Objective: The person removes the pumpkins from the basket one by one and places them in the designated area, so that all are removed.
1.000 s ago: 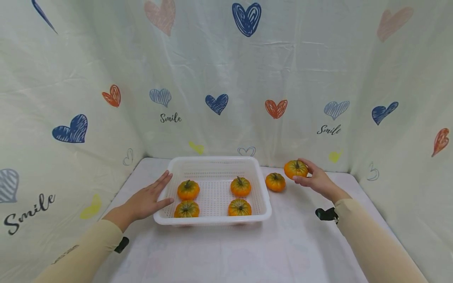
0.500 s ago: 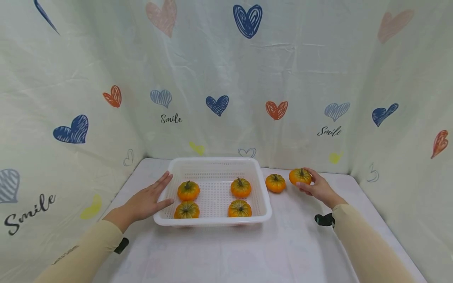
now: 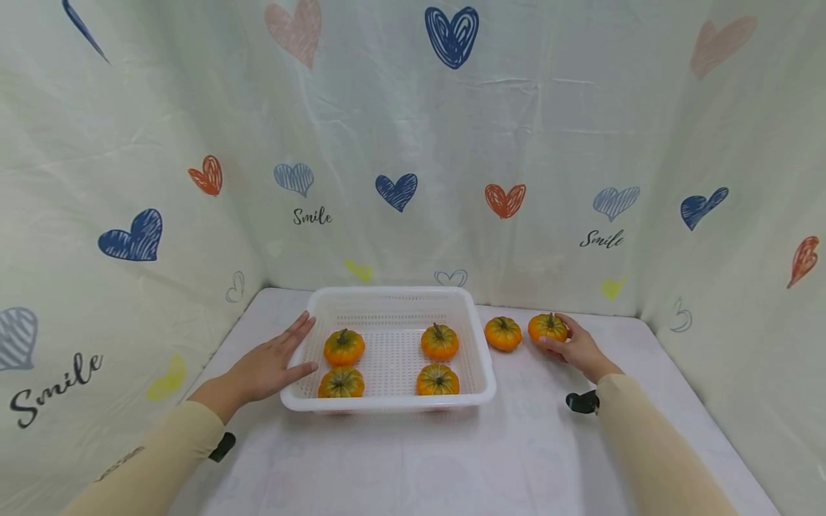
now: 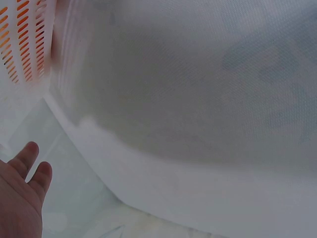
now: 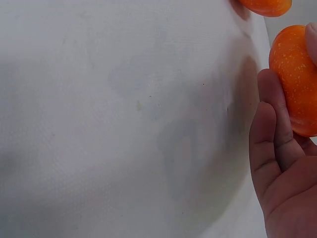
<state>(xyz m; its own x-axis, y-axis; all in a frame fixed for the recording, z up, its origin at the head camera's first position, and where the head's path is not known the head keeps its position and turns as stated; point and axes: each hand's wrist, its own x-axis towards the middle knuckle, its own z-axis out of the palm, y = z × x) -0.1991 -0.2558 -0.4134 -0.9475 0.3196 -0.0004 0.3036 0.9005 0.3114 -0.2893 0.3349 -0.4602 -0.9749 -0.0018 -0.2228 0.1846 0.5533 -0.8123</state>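
My right hand [image 3: 578, 352] grips a small orange pumpkin [image 3: 547, 327] with green-streaked top, thumb on the near side and fingers round the back. In the right wrist view this pumpkin [image 5: 296, 82] shows close over the white cloth, with the fingers along its underside. Just left of it another pumpkin [image 3: 502, 334] sits on the table, beside the basket. My left hand [image 3: 269, 364] rests with straight, spread fingers at the left rim of the white plastic basket [image 3: 387, 403]. Inside the basket lie two pumpkins on the left [image 3: 344, 347] and two on the right [image 3: 439, 342].
A white cloth covers the table [image 3: 413, 466]. Behind and on both sides hangs a pale curtain [image 3: 445, 244] printed with hearts and the word Smile, close to the table's back edge. The basket's slotted wall [image 4: 29, 44] shows in the left wrist view.
My right hand has carried its pumpkin slightly right and then down toward the table, right of the other loose pumpkin. My left hand and the basket have stayed in place.
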